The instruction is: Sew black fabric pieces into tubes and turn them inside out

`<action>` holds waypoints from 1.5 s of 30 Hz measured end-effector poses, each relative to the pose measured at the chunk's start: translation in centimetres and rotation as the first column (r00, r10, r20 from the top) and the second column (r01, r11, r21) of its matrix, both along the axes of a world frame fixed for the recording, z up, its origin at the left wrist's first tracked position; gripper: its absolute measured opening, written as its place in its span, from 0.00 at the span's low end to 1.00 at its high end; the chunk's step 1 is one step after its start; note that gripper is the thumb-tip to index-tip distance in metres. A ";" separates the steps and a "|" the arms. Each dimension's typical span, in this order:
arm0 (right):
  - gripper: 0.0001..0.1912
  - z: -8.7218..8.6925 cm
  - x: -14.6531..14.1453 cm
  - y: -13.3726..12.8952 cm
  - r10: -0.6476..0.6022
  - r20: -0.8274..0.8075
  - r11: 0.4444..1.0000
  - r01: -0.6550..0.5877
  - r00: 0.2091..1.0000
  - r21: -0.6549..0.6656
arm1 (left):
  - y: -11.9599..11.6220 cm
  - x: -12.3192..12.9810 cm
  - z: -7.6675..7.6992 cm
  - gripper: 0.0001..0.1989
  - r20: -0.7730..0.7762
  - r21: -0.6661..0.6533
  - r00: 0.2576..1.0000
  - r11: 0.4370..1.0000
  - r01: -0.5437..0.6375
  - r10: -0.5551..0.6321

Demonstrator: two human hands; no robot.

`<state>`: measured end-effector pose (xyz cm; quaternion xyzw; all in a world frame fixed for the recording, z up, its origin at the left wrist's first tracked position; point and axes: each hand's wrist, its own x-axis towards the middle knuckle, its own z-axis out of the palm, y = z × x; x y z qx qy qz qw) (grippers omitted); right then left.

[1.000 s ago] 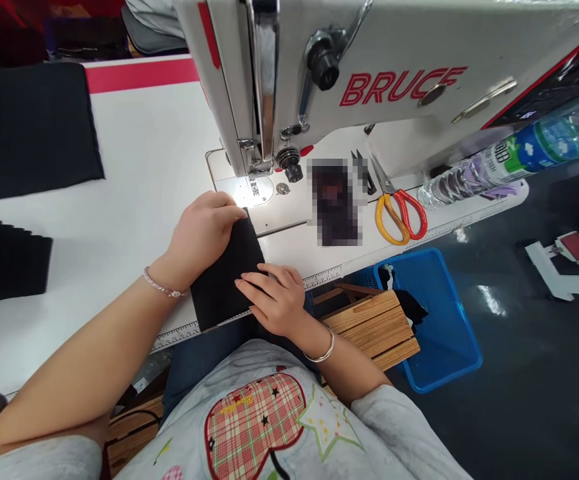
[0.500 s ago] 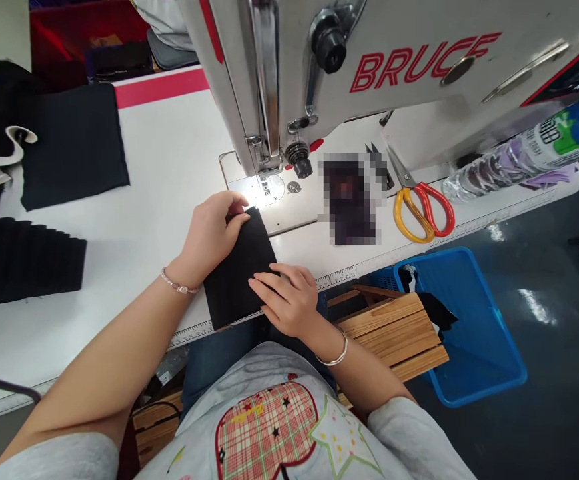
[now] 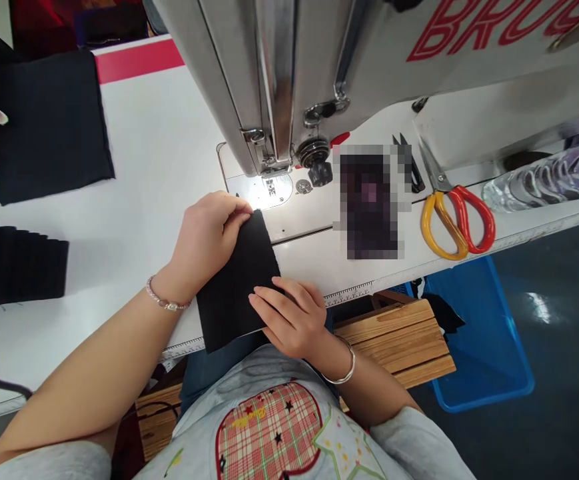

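Presently, a black fabric piece (image 3: 234,293) is gripped at its upper corner by the left hand (image 3: 206,243), beside the needle plate (image 3: 269,191); the right hand (image 3: 289,317) lies open upon it.

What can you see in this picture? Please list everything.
sewing machine: one, white with red BRUCE lettering, ahead on the table
table: one, white with red strip, under the machine
black fabric layers: two, black, left on the table
scissors: one pair, red and yellow handles, right on the table
snips: one, black, beside the scissors
plastic bottle: one, clear, far right
basket: one, blue, below the table, right
wooden slats: one set, brown, beside the basket
black fabric piece: one, black, between the hands
left hand: one, at the fabric's far end
right hand: one, flat on its near part
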<state>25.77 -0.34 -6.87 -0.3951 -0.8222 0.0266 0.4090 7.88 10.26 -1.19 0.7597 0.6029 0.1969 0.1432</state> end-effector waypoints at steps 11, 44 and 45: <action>0.12 -0.2 0.4 -0.1 0.053 0.035 0.998 -0.052 0.998 -0.029 | -1.1 0.4 1.2 0.14 -0.178 -0.003 0.969 0.985 0.175 -0.172; 0.18 -0.4 4.1 -3.7 -0.105 0.100 0.994 0.103 0.989 0.020 | -8.4 1.5 0.4 0.42 -0.353 -0.148 0.857 0.927 0.344 -0.374; 0.17 -0.3 4.0 -3.7 -0.107 0.111 0.994 0.105 0.988 0.023 | -8.4 1.4 0.2 0.42 -0.347 -0.138 0.860 0.927 0.348 -0.374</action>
